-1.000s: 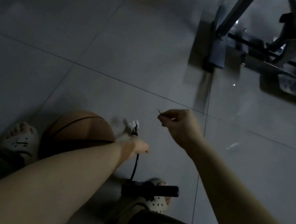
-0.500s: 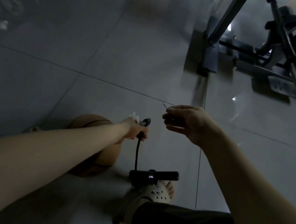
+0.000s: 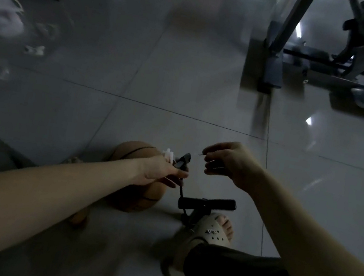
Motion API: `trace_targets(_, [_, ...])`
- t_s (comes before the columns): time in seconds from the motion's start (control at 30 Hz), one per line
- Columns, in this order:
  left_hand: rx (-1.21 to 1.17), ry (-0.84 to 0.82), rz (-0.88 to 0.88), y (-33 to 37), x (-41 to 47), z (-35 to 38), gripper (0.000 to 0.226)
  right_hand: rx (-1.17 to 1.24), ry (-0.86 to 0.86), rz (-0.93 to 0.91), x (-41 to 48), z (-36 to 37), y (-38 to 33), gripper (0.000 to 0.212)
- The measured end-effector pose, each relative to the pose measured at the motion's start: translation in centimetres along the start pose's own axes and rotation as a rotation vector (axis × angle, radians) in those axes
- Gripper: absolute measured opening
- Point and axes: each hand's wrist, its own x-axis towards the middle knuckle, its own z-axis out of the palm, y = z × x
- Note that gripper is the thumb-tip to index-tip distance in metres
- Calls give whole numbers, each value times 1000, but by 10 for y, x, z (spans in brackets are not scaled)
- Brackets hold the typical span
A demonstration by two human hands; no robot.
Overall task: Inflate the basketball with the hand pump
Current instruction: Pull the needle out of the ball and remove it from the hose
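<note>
- Standing nearest the camera, a foot in a pale sandal (image 3: 211,232) is planted on the floor (image 3: 185,78), touching or just beside the base of the pump (image 3: 207,202). I can't tell whether it actually pins the base.
- The pump is upright, its black crossbar handle level and untouched by either hand.
- A thin black hose (image 3: 181,189) rises from the pump to the left hand (image 3: 161,170).
- The basketball (image 3: 142,200) sits on the floor just left of the pump, partly hidden under the left forearm. Its valve can't be made out in this dim light.
- The left hand is curled round the top of the hose, with the nozzle (image 3: 183,159) sticking up past the fingers. Some small white pieces (image 3: 168,154) poke out of the same grip; what they are is unclear.
- The right hand (image 3: 229,162) pinches a fine needle (image 3: 201,155) between thumb and fingertips, tip pointing left toward the nozzle. The two are near but apart.
- Step in hand, as I judge it: fitting the needle to the nozzle, so no air has gone in yet.
- The next move calls for lining up two small parts in mid-air, seating the needle's base rather than its tip, then finding the valve on the ball.
- Farther off, a metal frame (image 3: 286,30) stands on the glossy tiles at upper right.
</note>
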Motion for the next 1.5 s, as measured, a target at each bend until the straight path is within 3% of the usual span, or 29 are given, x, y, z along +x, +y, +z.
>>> trace_targets(0.13, [-96, 20, 29, 7, -8, -1, 38, -70, -2, -59, 13, 4, 0, 11])
trace_targets(0.3, [-8, 169, 119, 7, -6, 8, 44, -81, 12, -68, 17, 17, 15, 10])
trace_targets(0.4, [54, 231, 160, 11, -2, 21, 33, -52, 60, -78, 20, 20, 18, 7])
trace_targets(0.5, [201, 285, 232, 12, 1, 28, 21, -13, 101, -57, 21, 18, 21, 8])
trace_targets(0.6, [519, 390, 406, 15, -5, 25, 9, 46, 81, -21, 20, 16, 24, 13])
trace_targets(0.73, [618, 471, 567, 15, -8, 23, 25, 97, 62, -16, 18, 14, 23, 16])
trace_targets(0.87, [522, 486, 472, 13, -2, 23, 5, 89, 53, -39, 19, 12, 22, 11])
trace_targets(1.1, [165, 299, 322, 16, 1, 29, 18, 40, 60, -25, 22, 6, 23, 10])
trace_targets(1.4, [-226, 283, 247, 24, 5, 17, 21, 72, 37, -13, 23, 2, 17, 14])
trace_targets(1.5, [-261, 240, 229, 25, 5, 13, 22, 70, 10, -8, 24, -4, 12, 15])
